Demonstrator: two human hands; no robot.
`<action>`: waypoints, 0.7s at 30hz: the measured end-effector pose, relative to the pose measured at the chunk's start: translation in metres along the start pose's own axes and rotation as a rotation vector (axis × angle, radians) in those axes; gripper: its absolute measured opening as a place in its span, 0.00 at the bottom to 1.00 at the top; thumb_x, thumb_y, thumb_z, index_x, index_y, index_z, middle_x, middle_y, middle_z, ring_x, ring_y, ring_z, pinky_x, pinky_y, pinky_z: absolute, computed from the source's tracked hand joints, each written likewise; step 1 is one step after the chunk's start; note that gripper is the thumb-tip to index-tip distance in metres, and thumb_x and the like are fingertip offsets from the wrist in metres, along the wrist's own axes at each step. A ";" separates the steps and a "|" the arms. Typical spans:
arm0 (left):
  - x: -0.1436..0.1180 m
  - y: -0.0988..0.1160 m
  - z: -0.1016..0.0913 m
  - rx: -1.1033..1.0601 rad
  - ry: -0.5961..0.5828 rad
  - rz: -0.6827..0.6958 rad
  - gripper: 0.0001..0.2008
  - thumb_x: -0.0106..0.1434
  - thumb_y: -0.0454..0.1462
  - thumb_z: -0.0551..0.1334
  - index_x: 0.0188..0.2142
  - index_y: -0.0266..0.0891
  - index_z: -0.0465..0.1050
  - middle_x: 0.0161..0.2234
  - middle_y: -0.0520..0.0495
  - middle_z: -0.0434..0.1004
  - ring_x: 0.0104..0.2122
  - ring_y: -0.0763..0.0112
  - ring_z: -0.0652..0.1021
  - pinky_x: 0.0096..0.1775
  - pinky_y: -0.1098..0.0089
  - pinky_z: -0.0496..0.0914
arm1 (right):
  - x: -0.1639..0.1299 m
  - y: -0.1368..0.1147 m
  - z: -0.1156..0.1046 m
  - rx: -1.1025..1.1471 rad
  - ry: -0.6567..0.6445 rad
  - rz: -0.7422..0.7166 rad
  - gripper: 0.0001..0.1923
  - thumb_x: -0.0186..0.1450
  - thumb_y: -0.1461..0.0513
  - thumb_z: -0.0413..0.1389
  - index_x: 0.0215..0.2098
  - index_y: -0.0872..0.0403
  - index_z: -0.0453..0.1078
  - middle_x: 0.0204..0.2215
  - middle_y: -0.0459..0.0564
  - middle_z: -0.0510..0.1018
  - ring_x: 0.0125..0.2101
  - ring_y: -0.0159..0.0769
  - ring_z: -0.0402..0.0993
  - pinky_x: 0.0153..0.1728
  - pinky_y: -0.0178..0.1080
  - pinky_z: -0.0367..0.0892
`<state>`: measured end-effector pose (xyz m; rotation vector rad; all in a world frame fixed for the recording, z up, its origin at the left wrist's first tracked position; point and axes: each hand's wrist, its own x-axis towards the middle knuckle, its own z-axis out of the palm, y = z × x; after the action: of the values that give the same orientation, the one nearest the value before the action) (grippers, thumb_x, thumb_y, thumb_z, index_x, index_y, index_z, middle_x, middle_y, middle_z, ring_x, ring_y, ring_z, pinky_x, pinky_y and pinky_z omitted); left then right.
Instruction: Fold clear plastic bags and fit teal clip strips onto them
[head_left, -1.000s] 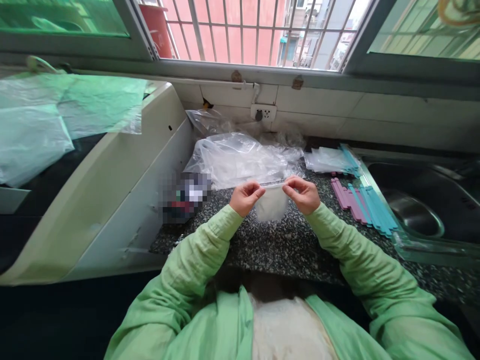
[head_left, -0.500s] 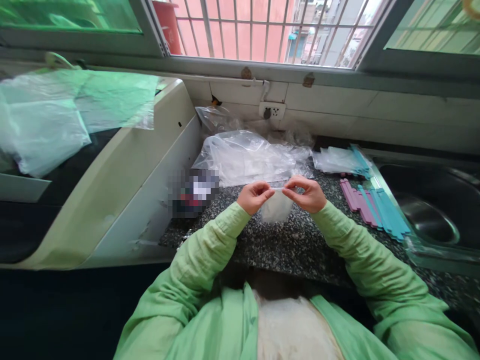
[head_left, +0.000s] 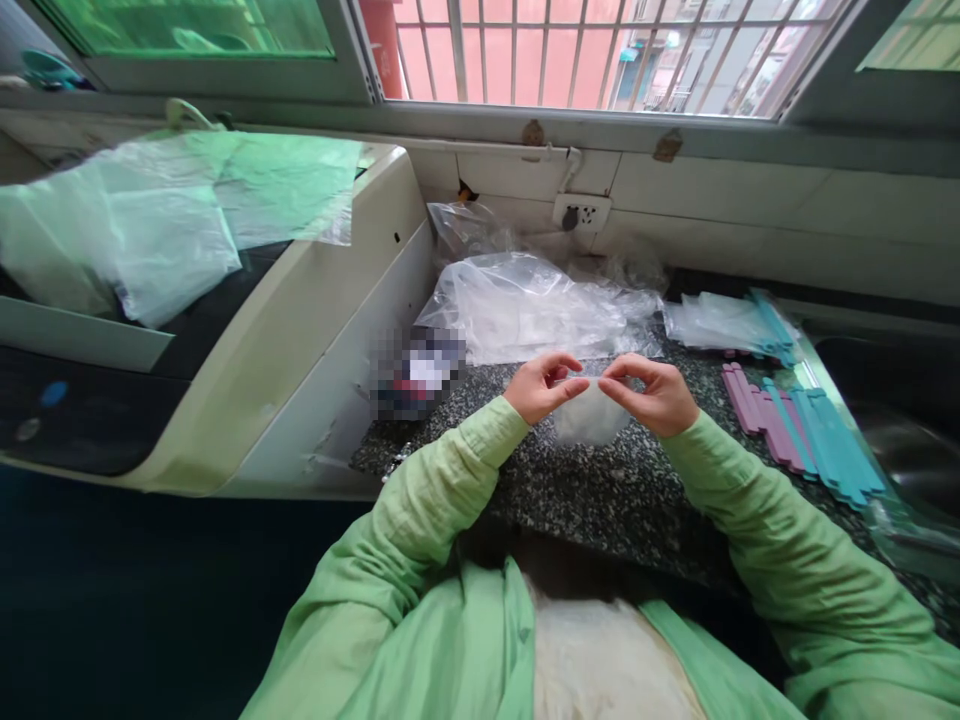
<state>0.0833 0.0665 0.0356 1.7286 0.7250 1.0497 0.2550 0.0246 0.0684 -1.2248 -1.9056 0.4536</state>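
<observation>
A small translucent plastic bag (head_left: 592,418) hangs over the dark speckled countertop (head_left: 540,490). My left hand (head_left: 541,388) has its thumb and fingertips at the bag's upper left edge. At the upper right edge my right hand (head_left: 658,394) pinches the bag between thumb and forefinger. The two hands are close together, with the bag's top edge between them. Just beyond them lies a heap of clear plastic bags (head_left: 517,315).
On the right lie pink strips (head_left: 765,415) and teal strips (head_left: 832,440), with a stack of clear bags (head_left: 712,320) behind them. A sink (head_left: 915,430) is at the far right. A blurred-out object (head_left: 420,372) stands left, beside a large cream machine (head_left: 330,310) with plastic sheets (head_left: 180,240) on top.
The view has swung left, so everything sits farther right in the picture. My left fingers look slightly more spread, and the bag's top edge less taut. Both hands stay at the bag.
</observation>
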 end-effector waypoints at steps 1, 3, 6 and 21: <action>0.000 0.001 0.000 0.031 -0.011 0.030 0.16 0.52 0.47 0.61 0.28 0.35 0.70 0.21 0.54 0.61 0.22 0.79 0.63 0.26 0.75 0.60 | 0.000 -0.001 0.001 0.001 -0.008 0.003 0.10 0.56 0.57 0.55 0.21 0.54 0.67 0.18 0.44 0.69 0.22 0.29 0.62 0.26 0.36 0.61; 0.000 0.001 0.000 0.086 -0.026 0.094 0.16 0.54 0.47 0.59 0.23 0.35 0.69 0.21 0.53 0.62 0.22 0.78 0.63 0.26 0.74 0.60 | -0.001 -0.002 0.003 0.005 -0.020 0.006 0.10 0.56 0.57 0.55 0.22 0.54 0.67 0.18 0.45 0.69 0.22 0.29 0.62 0.25 0.36 0.61; 0.000 0.002 0.000 0.114 -0.025 0.151 0.16 0.56 0.45 0.57 0.20 0.35 0.68 0.20 0.53 0.60 0.21 0.79 0.62 0.25 0.73 0.59 | -0.002 -0.003 0.005 0.011 -0.015 0.010 0.10 0.57 0.57 0.54 0.22 0.54 0.67 0.19 0.45 0.69 0.22 0.28 0.62 0.25 0.35 0.61; 0.000 -0.002 0.002 0.079 0.070 0.169 0.17 0.56 0.46 0.58 0.20 0.35 0.68 0.19 0.52 0.62 0.21 0.78 0.63 0.25 0.73 0.60 | -0.003 0.001 0.008 0.015 0.086 0.045 0.10 0.56 0.56 0.56 0.24 0.55 0.69 0.20 0.46 0.71 0.23 0.29 0.66 0.26 0.35 0.63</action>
<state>0.0846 0.0661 0.0336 1.8542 0.6811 1.2162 0.2499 0.0229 0.0619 -1.2591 -1.8023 0.4312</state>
